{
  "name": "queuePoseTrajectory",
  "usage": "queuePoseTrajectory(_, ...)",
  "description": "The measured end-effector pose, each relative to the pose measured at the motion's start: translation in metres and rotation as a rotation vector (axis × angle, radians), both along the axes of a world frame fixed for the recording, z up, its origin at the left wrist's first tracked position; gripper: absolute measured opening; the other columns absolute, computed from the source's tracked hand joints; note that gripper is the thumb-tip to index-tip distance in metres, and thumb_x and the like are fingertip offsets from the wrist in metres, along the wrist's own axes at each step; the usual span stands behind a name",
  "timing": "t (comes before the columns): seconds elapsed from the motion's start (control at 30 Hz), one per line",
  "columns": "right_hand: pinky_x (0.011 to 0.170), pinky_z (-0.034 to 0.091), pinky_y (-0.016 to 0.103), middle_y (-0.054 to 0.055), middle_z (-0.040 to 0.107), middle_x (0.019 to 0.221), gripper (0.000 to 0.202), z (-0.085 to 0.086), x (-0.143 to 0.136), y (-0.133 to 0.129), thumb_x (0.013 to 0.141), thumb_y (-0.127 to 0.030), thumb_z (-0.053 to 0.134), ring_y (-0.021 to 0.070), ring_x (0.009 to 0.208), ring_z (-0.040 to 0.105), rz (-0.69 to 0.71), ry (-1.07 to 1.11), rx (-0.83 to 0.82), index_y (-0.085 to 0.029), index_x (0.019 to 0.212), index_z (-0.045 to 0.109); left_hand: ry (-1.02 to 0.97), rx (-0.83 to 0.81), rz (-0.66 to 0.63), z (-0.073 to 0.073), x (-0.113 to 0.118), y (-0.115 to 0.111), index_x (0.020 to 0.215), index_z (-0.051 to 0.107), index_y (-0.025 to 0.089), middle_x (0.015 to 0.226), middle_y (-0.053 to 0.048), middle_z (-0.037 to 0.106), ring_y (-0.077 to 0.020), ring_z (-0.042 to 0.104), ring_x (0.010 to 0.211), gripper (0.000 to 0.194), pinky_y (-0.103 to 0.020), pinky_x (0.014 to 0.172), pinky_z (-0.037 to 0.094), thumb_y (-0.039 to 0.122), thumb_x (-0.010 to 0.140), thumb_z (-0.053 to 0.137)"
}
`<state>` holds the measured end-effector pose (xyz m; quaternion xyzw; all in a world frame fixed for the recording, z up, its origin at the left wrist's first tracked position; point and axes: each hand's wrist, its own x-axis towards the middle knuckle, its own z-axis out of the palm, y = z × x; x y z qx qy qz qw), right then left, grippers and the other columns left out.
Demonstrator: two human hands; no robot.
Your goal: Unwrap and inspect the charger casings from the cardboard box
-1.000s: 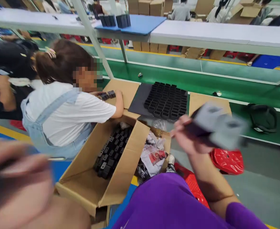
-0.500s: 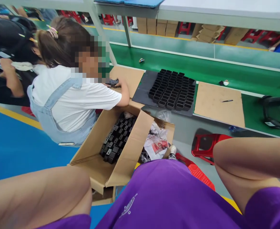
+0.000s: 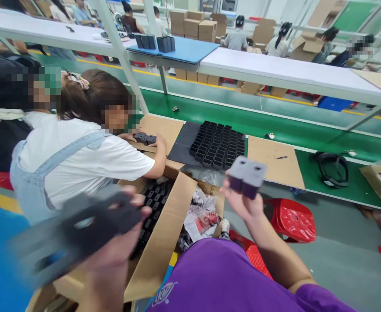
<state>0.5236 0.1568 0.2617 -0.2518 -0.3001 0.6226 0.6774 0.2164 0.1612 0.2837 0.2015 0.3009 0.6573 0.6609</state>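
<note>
My left hand (image 3: 112,251) is raised close to the camera, its fingers closed around a group of black plastic boxes (image 3: 71,236) with holes in their faces, smeared by motion. In my right hand (image 3: 247,209), a pair of small black plastic boxes (image 3: 247,173) stands side by side, each with a hole in its upper face. Beneath my left hand is a cardboard carton (image 3: 164,238) containing many black boxes (image 3: 156,193). Beyond both hands, rows of open-topped black boxes (image 3: 218,145) cover a dark sheet (image 3: 183,145) on the bench.
A co-worker in a white shirt (image 3: 118,160) sits at left, hands on black boxes (image 3: 144,138). A second carton (image 3: 221,197) holds crumpled wrapping (image 3: 201,216). Red stools (image 3: 296,219) stand at right. A cardboard sheet (image 3: 271,158) carries a pen (image 3: 281,157); a black headset (image 3: 331,169) lies beyond.
Both of my hands have come up into view holding black boxes; earlier only my bent arms showed. The camera has tilted up, revealing the upper shelf and people behind.
</note>
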Motion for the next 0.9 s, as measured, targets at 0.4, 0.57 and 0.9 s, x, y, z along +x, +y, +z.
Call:
queuePoseTrajectory(0.4, 0.067, 0.058, 0.040, 0.002, 0.066, 0.070, 0.069, -0.060, -0.029, -0.024, 0.072, -0.080, 0.067, 0.0235, 0.069, 0.068, 0.595, 0.080, -0.129, -0.019, 0.104, 0.060, -0.093, -0.295, -0.318, -0.070, 0.071, -0.046, 0.108, 0.076, 0.023, 0.118, -0.010, 0.075, -0.0279, 0.070, 0.102, 0.053, -0.041, 0.085, 0.062, 0.053, 0.065, 0.087)
queuePoseTrajectory(0.57, 0.062, 0.056, 0.039, 0.006, 0.066, 0.079, 0.074, -0.055, -0.028, -0.020, 0.059, -0.082, 0.072, 0.0231, 0.070, 0.065, 0.665, 0.076, -0.159, -0.022, 0.098, 0.055, -0.098, -0.215, -0.326, -0.057, 0.079, -0.042, 0.105, 0.077, 0.024, 0.116, -0.010, 0.075, -0.0267, 0.071, 0.098, 0.050, -0.041, 0.083, 0.063, 0.056, 0.068, 0.085)
queuePoseTrajectory(0.9, 0.065, 0.056, 0.038, 0.003, 0.061, 0.071, 0.072, -0.041, -0.029, -0.023, 0.055, -0.084, 0.072, 0.0198, 0.068, 0.059, 0.701, 0.110, -0.082, -0.023, 0.088, 0.054, -0.053, -0.269, -0.293, -0.046, 0.092, -0.043, 0.099, 0.076, 0.024, 0.112, -0.009, 0.074, -0.0245, 0.071, 0.089, 0.054, -0.037, 0.078, 0.065, 0.061, 0.061, 0.086)
